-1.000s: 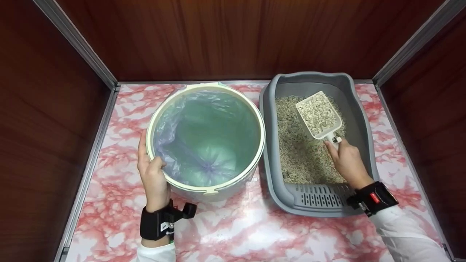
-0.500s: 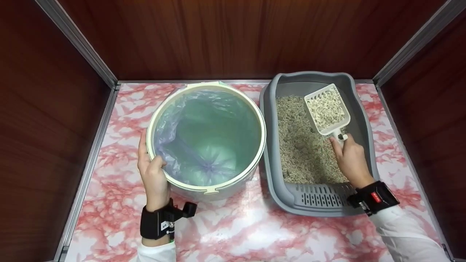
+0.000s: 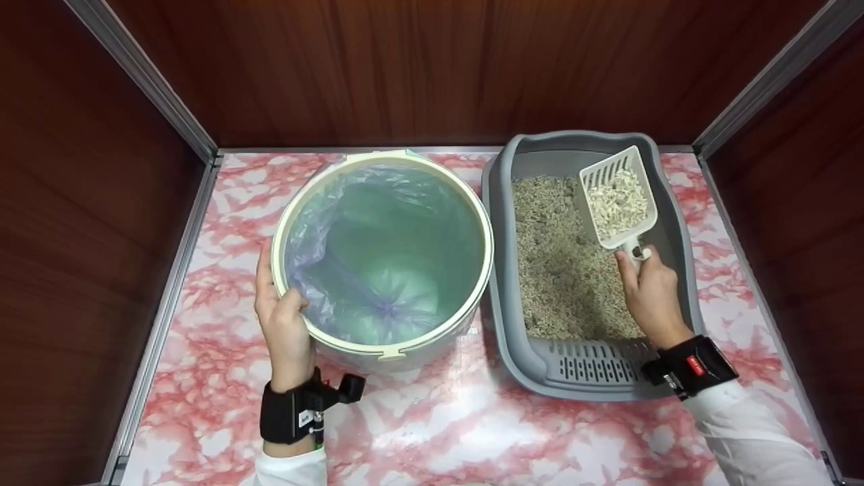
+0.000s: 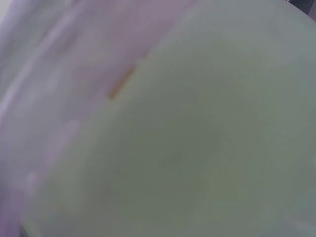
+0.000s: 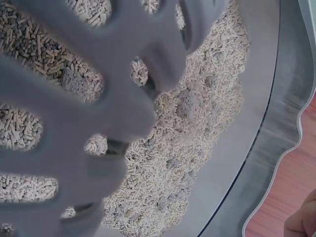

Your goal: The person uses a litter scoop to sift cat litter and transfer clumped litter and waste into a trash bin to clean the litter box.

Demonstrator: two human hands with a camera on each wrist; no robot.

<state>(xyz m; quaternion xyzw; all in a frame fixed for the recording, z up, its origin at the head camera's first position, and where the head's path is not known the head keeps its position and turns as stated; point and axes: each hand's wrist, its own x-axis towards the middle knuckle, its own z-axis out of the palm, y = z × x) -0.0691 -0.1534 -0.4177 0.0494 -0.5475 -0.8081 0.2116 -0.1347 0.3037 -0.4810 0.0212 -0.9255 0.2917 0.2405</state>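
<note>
My left hand [image 3: 287, 331] holds a round bin [image 3: 398, 349] at its left rim, thumb over the edge and fingers along the outside. A thin translucent purple bag [image 3: 388, 307] lines the bin; it fills the left wrist view as a blur. With my right hand [image 3: 651, 293] I grip the handle of a white slotted litter scoop [image 3: 628, 236] above a grey litter box [image 3: 499, 270]. The scoop is partly filled with pale pellets, its far slots bare. Pellet litter [image 3: 560, 283] with darker clumps lies in the box.
The bin and litter box stand side by side on a red-and-white marbled surface [image 3: 432, 432]. Dark wooden panels [image 3: 432, 74] enclose the back and sides. The box's slotted front ledge [image 3: 597, 370] looms large in the right wrist view.
The scoop has moved right and toward the back, over the box. Its pellet load has shrunk and now sits toward the handle, baring the slots. My left hand and the bin stay put.
</note>
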